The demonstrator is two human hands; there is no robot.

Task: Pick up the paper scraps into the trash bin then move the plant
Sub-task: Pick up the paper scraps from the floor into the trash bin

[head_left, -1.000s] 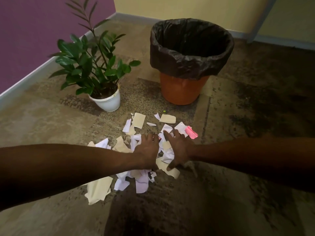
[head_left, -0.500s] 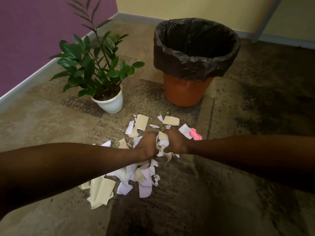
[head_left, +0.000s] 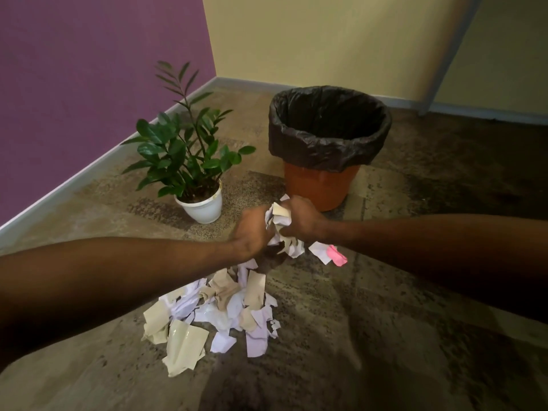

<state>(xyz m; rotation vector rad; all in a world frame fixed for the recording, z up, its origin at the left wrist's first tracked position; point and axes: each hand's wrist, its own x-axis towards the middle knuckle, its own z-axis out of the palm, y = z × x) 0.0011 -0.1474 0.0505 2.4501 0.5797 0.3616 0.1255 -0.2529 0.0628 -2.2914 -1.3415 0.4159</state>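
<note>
My left hand point(head_left: 252, 231) and my right hand point(head_left: 301, 219) press together on a bunch of white and beige paper scraps point(head_left: 280, 225), held above the floor just in front of the trash bin. The bin point(head_left: 321, 185) is orange with a black liner point(head_left: 329, 152) folded over its rim, and its mouth gapes wide. More torn scraps point(head_left: 219, 310) lie in a pile on the floor below my arms, and a pink scrap point(head_left: 336, 256) lies to the right. A leafy green plant point(head_left: 186, 152) in a white pot point(head_left: 204, 206) stands left of the bin.
The floor point(head_left: 400, 307) is worn and mottled brown. A purple wall point(head_left: 89, 69) runs along the left, with a pale baseboard, close behind the plant. A yellow wall point(head_left: 326, 40) stands behind the bin.
My hands closed together on a bunch of scraps on the floor and lifted it toward the bin. The camera view tilted up, showing more of the walls.
</note>
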